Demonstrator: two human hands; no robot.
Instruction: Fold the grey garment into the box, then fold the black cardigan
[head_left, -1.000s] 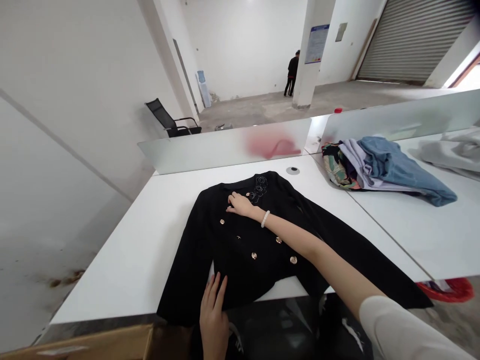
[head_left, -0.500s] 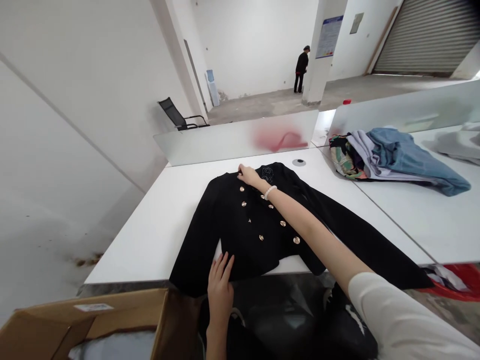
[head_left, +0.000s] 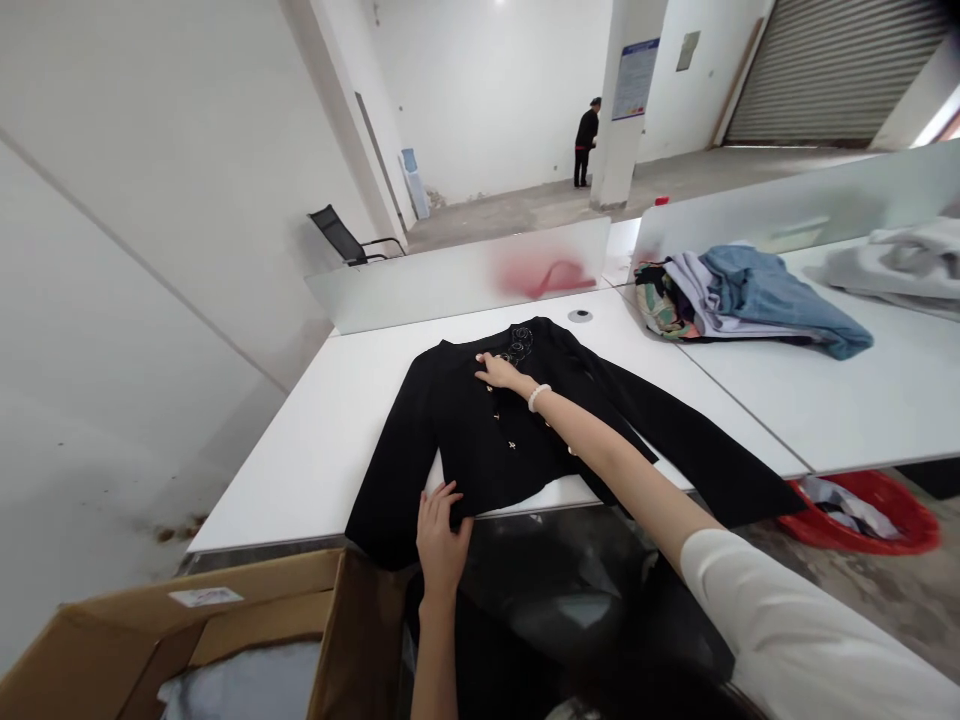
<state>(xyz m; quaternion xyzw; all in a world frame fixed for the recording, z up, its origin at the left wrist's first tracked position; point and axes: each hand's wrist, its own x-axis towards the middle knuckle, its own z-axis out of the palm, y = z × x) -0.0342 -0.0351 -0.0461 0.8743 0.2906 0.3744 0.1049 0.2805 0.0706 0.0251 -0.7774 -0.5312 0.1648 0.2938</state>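
A black jacket point(head_left: 480, 455) with gold-coloured buttons and dark floral trim at the neckline lies front up on the white table point(head_left: 289, 455), sleeves spread to both sides. My right hand point(head_left: 499, 371) reaches across it, pinching the front edge near the top button; a white beaded bracelet circles the wrist. At the lower left corner of the hem, my left hand point(head_left: 442, 535) has its fingers bent over the cloth and its thumb apart, taking hold of the edge. My right forearm covers some of the buttons. One sleeve end hangs past the table's front edge.
Folded clothes, with blue denim point(head_left: 780, 295) on top, lie at the right. Frosted dividers point(head_left: 465, 275) stand behind. An open cardboard box point(head_left: 262, 580) is at the lower left, a red basin point(head_left: 919, 520) at the lower right. A person point(head_left: 586, 142) stands far back by a pillar.
My right hand has moved from the collar edge down to the upper front opening. The jacket's front panels now lie closer together. My left fingers have bent at the hem. The view has shifted slightly.
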